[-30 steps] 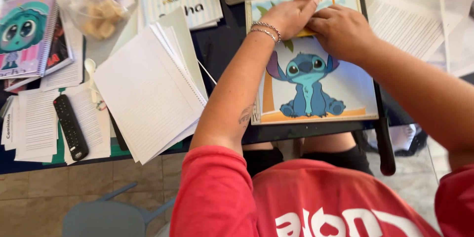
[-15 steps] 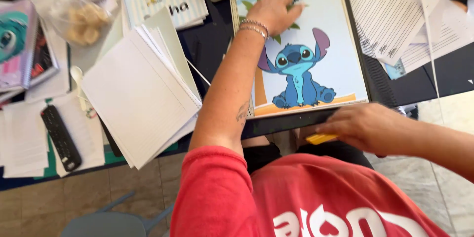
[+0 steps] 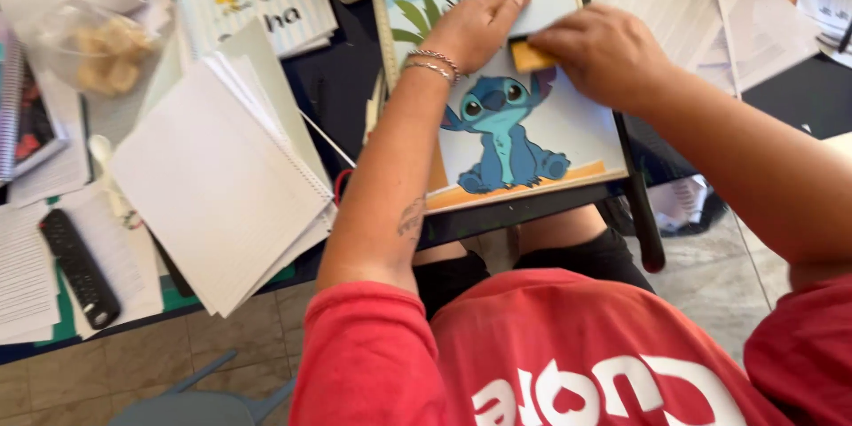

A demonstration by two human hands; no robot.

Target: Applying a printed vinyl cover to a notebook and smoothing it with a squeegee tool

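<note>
Cover (image 3: pixel 524 138) w/ blue cartoon creature lay on dark desk (image 3: pixel 342 93). Left hand (image 3: pixel 475 27) pressed flat on cover's top; right hand (image 3: pixel 603 53) beside it gripped yellow block (image 3: pixel 531 56) against cover.

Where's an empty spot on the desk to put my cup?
Best bare patch: the dark desk between the white paper stack and the cartoon picture. The left side is crowded with papers, a remote and a snack bag.
</note>
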